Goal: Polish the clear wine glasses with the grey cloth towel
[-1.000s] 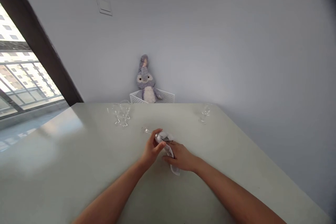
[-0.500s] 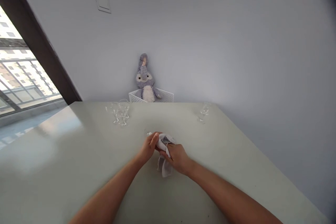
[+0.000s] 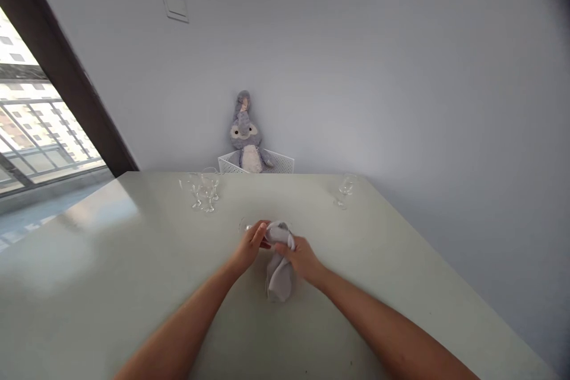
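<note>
Plain grey-blue wall [image 3: 356, 71] rises behind a pale, glossy tabletop [image 3: 378, 285], with a dark-framed window [image 3: 48, 124] off to the left and a switch plate [image 3: 176, 7] high up. At the tabletop's far edge, a purple-grey plush toy [image 3: 250, 157] sits in a white perforated basket [image 3: 282, 163]. Nearer the person, the left hand [image 3: 247, 247] has its grip wrapped around a clear stemmed glass [image 3: 247, 228], tipped on its side so that the foot points left, past the fingers. The right hand [image 3: 303, 258] has its grip clenched on a pale grey cloth [image 3: 279, 282], which covers the bowl end; its loose part hangs down between the forearms. Whether the glass touches the tabletop cannot be told. Farther back, several clear goblets [image 3: 208, 193] stand upright and close together on the left, and a single goblet [image 3: 345, 187] stands well apart on the right.
</note>
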Demonstrator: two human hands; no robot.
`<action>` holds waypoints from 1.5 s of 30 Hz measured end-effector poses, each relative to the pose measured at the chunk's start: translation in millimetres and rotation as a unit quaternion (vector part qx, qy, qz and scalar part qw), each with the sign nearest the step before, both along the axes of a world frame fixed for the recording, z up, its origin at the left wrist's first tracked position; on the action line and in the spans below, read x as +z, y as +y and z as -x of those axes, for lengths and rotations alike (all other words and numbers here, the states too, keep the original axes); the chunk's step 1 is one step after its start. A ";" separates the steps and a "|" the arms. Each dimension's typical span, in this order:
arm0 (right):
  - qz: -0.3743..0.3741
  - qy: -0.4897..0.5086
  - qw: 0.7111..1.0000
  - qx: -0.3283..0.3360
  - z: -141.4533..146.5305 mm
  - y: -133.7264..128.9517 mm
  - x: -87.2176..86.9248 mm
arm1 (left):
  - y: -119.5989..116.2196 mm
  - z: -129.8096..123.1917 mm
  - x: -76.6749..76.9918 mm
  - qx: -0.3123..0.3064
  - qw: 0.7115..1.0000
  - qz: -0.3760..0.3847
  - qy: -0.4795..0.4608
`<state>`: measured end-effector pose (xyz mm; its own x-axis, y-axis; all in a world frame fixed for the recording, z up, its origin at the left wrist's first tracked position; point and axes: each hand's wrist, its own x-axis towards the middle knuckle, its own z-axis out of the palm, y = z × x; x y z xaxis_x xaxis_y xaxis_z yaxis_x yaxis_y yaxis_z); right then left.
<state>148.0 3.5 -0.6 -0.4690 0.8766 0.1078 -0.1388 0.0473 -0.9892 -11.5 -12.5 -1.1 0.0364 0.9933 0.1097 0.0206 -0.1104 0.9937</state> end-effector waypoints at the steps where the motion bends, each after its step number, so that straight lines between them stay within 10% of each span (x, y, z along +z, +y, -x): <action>1: 0.056 0.037 0.998 0.001 0.1 2.4 0.8 | -0.5 -0.5 0.2 -0.007 1.000 -0.029 0.000; 5: 0.109 0.087 0.990 0.034 0.5 3.7 1.1 | -1.6 -2.9 0.4 -0.010 0.996 -0.090 0.006; 11: -0.236 -0.220 0.946 -0.030 -2.4 -1.7 -4.4 | -4.5 2.9 3.0 0.035 0.990 -0.031 0.136; 15: -0.080 -0.152 0.983 -0.063 -9.7 16.9 0.7 | -6.2 14.3 14.2 0.146 0.884 -0.209 0.391; 19: 0.118 -0.004 0.992 0.053 -22.2 31.3 9.7 | -3.3 21.0 15.8 0.075 0.799 -0.286 0.524; 22: 0.110 -0.041 0.985 0.123 -36.9 39.6 15.8 | -2.1 20.6 10.7 0.053 0.781 -0.260 0.565; 26: 0.043 -0.128 0.987 0.090 -58.5 57.3 21.6 | -0.8 21.8 6.1 0.091 0.804 -0.200 0.553; 31: -0.216 -0.226 0.919 -0.241 -56.0 57.9 26.1 | 4.3 28.7 2.3 0.138 0.856 -0.053 0.495; 36: -0.524 -0.301 0.796 -0.030 -20.7 16.0 28.3 | 0.1 20.1 1.7 0.077 0.839 -0.159 0.515; 41: -0.332 -0.268 0.904 0.006 -21.0 18.5 28.8 | -8.5 9.9 6.6 -0.012 0.787 -0.334 0.519; 45: -0.055 -0.105 0.992 0.042 -32.4 39.5 23.4 | -9.3 4.2 4.2 0.017 0.808 -0.324 0.492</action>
